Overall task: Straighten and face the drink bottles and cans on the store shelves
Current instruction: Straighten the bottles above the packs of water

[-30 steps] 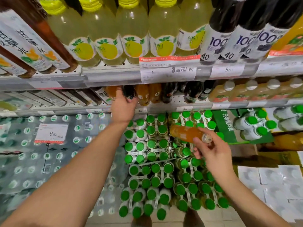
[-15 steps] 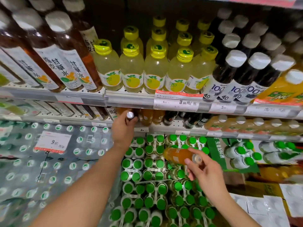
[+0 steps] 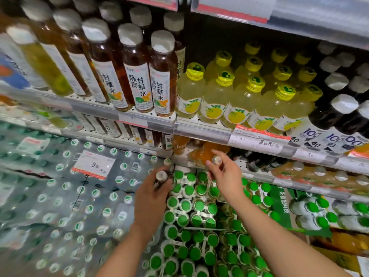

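Note:
My left hand (image 3: 152, 193) grips a dark bottle (image 3: 161, 176) with a silver cap, held in front of the lower shelf's edge. A second silver cap (image 3: 167, 161) shows just above it. My right hand (image 3: 224, 172) holds an orange drink bottle (image 3: 201, 154) by its capped end, the body pointing in under the lower shelf (image 3: 259, 174). Above, brown tea bottles (image 3: 160, 76) with white caps and yellow lemon-drink bottles (image 3: 214, 96) stand in rows on the middle shelf (image 3: 201, 127). Dark bottles (image 3: 327, 120) labelled 100 stand to the right.
Shrink-wrapped packs of green-capped bottles (image 3: 191, 206) fill the space below my hands. Wrapped water packs with a 9.80 price card (image 3: 93, 164) lie to the left. More orange bottles (image 3: 319, 174) line the lower shelf at right. A 3.80 price tag (image 3: 259, 139) hangs on the rail.
The view has tilted up. My left hand has pulled the dark bottle back out from the lower shelf. My right hand has carried the orange bottle up to the shelf opening.

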